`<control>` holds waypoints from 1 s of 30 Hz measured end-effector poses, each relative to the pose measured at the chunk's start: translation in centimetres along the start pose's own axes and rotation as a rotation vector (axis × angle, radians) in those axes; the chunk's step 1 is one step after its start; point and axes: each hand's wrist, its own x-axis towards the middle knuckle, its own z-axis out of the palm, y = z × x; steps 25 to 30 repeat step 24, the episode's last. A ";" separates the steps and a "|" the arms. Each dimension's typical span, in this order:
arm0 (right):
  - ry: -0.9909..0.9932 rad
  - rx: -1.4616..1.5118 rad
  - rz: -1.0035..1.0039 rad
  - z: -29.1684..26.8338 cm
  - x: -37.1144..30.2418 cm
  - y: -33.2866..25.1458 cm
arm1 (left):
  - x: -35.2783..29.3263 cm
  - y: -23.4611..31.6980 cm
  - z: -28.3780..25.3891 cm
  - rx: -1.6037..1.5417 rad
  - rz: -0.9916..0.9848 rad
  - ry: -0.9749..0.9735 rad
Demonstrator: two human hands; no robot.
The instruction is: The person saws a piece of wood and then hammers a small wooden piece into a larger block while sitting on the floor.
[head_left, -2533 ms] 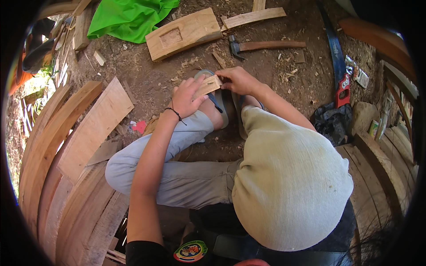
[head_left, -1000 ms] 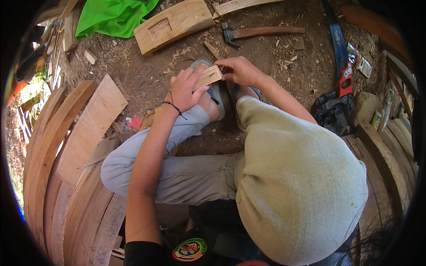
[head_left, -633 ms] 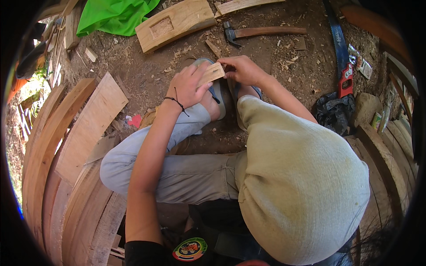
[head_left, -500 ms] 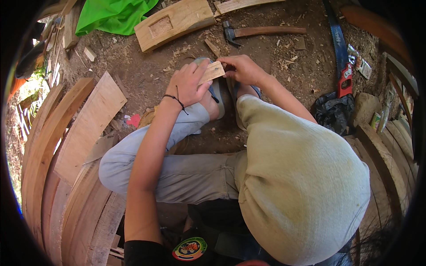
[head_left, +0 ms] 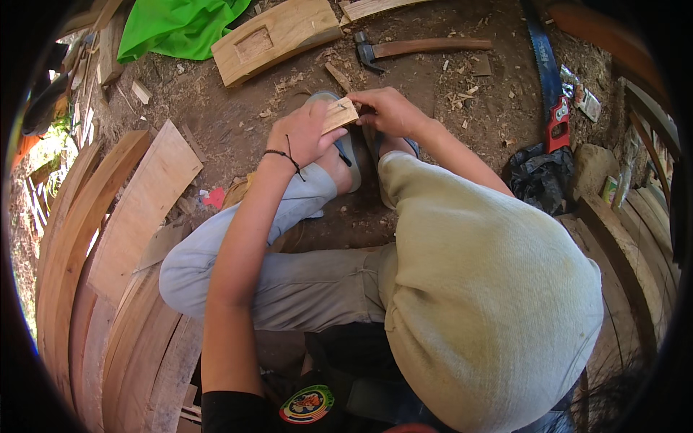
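Note:
A small flat piece of wood [head_left: 341, 114] is held above my feet, its pale face turned up with a dark mark near the far end. My left hand [head_left: 302, 136] is closed round its left part, and the fingers hide that end. At its right end, my right hand [head_left: 390, 112] is closed, thumb and fingertips pinched at the wood's edge. Whether the right fingertips hold something small besides the wood cannot be made out. Beyond my hands lies a claw hammer [head_left: 426, 46] with a wooden handle, close to a thick wood block [head_left: 289, 40] with a rectangular recess.
A handsaw [head_left: 557, 119] with a red handle lies at the right, above a black plastic bag [head_left: 540, 177]. Long boards [head_left: 83, 231] stack up at the left, and more planks [head_left: 621, 252] lie at the right. Green cloth [head_left: 177, 27] sits at the far left.
Little differs. The view has shifted slightly, and the piece of wood has tilted a bit in my hands, with more of its far end edge showing.

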 end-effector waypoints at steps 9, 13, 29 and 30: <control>0.058 0.016 0.039 0.6 -0.5 0.2 | -0.5 -0.2 0.4 0.061 -0.017 0.015; 0.044 0.014 0.041 0.5 -0.4 0.3 | -0.4 -0.1 0.2 0.055 -0.007 0.019; 0.039 -0.029 0.026 0.6 -0.5 0.4 | -0.3 0.0 -0.1 0.071 -0.029 -0.035; 0.039 -0.029 0.026 0.6 -0.5 0.4 | -0.3 0.0 -0.1 0.071 -0.029 -0.035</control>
